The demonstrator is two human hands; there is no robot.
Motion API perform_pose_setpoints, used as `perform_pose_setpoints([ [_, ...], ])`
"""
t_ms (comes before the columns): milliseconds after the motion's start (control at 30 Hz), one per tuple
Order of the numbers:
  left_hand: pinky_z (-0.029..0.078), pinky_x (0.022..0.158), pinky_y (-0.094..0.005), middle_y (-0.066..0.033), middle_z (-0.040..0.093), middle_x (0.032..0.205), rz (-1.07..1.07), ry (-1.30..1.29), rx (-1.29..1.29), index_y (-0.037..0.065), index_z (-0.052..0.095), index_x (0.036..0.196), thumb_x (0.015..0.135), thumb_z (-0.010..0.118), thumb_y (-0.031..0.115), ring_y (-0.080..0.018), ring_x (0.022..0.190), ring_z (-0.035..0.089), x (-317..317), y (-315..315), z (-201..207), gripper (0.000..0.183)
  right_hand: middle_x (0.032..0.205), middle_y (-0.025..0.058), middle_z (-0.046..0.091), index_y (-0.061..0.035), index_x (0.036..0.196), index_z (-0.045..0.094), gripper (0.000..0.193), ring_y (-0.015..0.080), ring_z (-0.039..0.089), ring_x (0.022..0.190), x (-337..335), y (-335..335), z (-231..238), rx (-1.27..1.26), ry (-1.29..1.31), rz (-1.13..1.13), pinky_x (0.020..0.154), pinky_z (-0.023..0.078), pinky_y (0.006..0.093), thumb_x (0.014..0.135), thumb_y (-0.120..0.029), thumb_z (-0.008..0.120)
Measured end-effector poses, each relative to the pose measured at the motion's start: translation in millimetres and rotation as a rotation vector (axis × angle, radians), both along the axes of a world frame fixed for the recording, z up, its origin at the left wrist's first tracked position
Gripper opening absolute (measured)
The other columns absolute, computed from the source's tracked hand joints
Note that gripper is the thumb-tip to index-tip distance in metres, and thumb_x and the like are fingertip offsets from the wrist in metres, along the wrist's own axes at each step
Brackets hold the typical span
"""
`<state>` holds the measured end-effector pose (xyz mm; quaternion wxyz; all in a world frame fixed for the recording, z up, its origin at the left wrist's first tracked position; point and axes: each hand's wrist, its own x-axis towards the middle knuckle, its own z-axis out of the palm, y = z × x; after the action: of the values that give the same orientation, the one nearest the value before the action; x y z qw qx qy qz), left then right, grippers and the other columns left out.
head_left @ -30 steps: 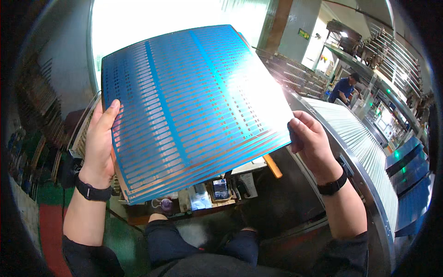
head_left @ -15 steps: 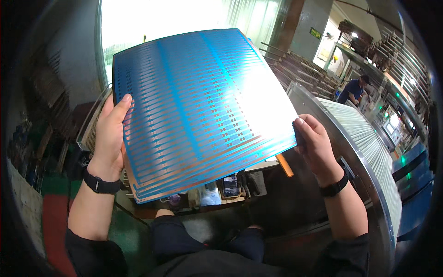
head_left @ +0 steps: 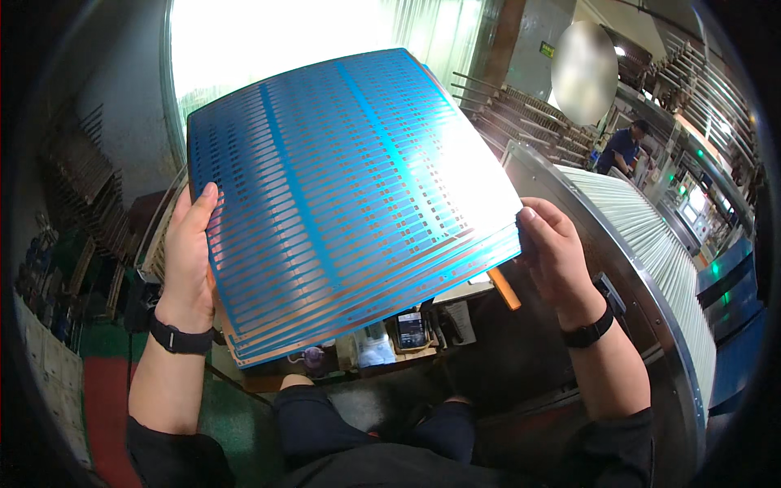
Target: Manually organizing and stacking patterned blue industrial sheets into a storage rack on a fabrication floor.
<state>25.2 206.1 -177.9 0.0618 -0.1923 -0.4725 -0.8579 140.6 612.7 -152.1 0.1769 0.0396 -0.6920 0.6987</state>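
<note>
Gripping blue panels (head_left: 325, 187) two-handed

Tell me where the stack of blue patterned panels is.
In the head view, the stack is held near the centre, between the left hand at its left edge and the right hand at its lower right corner.

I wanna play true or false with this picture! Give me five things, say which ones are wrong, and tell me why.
1. The left hand and right hand both hold the stack of blue panels. True.
2. Only one wrist has a band. False: there is a left wristband and a right wristband.
3. Something orange lies on top of the stack. False: the orange bar shows below its lower right edge.
4. Another person in dark blue is at the upper right. True.
5. The top panel is plain, with no pattern. False: it has rows of copper-coloured shapes.
</note>
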Motion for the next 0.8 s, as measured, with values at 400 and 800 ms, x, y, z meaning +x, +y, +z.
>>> perform_pose_setpoints([
  [400, 0.059, 0.089, -0.0342, -0.0099, 0.069, 0.119, -0.067, -0.026, 0.093, 0.001, 0.055, 0.131, 0.107, 0.051, 0.018, -0.0195, 0.103, 0.069, 10, 2, 3, 0.03, 0.091, 0.0028, 0.068, 0.0004, 0.122, 0.062, 0.026, 0.0088, 0.064, 0.075, 2, 3, 1, -0.062, -0.012, 0.114, 0.065, 0.052, 0.024, 0.105, -0.019, 0.055],
  [800, 0.062, 0.086, -0.0406, -0.0152, 0.067, 0.123, -0.057, 0.004, 0.097, 0.0, 0.052, 0.134, 0.108, 0.048, 0.019, -0.0246, 0.102, 0.071, 19, 3, 9, 0.032, 0.096, 0.0032, 0.066, 0.0006, 0.132, 0.058, 0.033, 0.0081, 0.064, 0.08, 0, -1, 0, 0.025, -0.05, 0.025, 0.072, 0.056, 0.0255, 0.104, -0.015, 0.054],
])
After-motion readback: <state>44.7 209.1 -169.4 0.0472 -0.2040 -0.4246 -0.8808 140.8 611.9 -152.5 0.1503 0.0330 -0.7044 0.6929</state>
